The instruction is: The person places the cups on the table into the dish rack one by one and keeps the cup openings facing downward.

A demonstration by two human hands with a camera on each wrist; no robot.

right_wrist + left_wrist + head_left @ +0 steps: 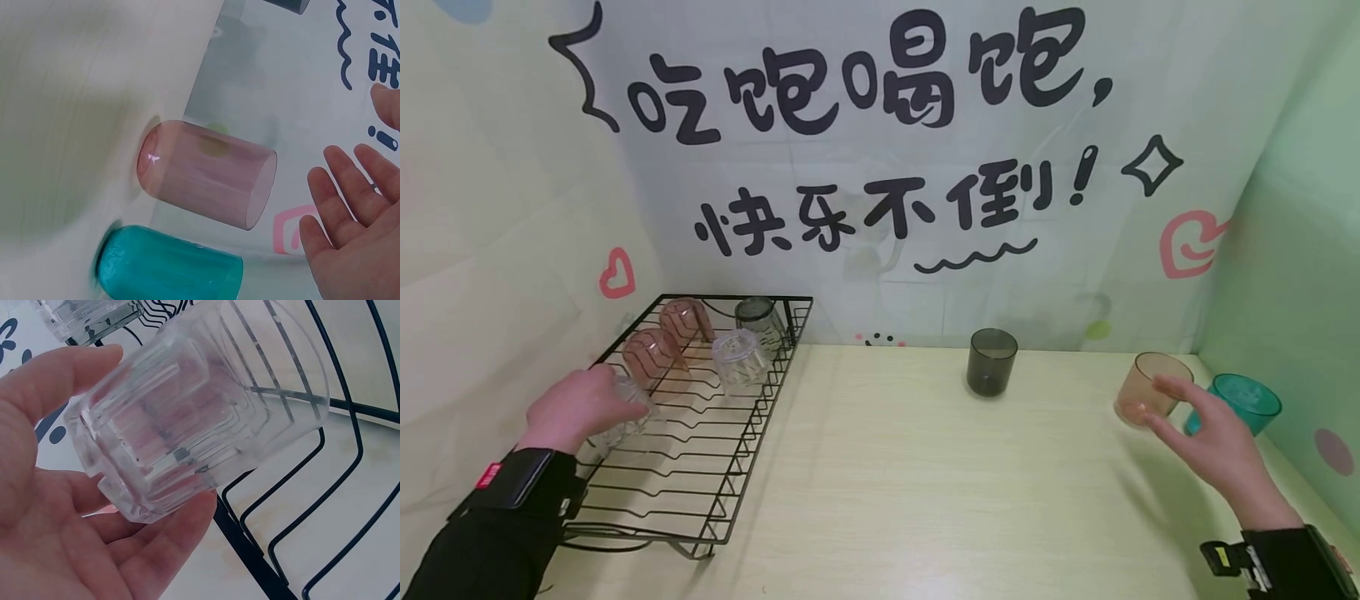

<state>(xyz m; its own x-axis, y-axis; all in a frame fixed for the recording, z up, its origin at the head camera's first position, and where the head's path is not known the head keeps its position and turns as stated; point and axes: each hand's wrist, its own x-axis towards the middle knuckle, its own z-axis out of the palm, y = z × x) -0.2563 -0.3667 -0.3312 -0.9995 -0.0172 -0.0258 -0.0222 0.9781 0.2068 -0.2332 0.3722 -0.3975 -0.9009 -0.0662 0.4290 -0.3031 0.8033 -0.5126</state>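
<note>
My left hand (576, 408) is at the left side of the black wire dish rack (730, 492). Its thumb and fingers grip a clear glass (200, 419) near the thick base, and the rim points toward the rack wires. On the right, my right hand (1221, 442) is held with thumb and fingers spread, holding nothing. Nearest to it stands a pink see-through cup (206, 175), upright on the table. In the right wrist view the fingers are apart from this cup. Beside it is a teal cup (175, 265), partly behind my hand in the head view.
Two pink glasses (651, 354), another clear glass (739, 358) and a dark grey glass (758, 317) sit upside down on the rack. A dark grey cup (992, 362) stands upright at the back of the pale table (940, 483). Printed cloth walls (880, 300) bound the back and sides.
</note>
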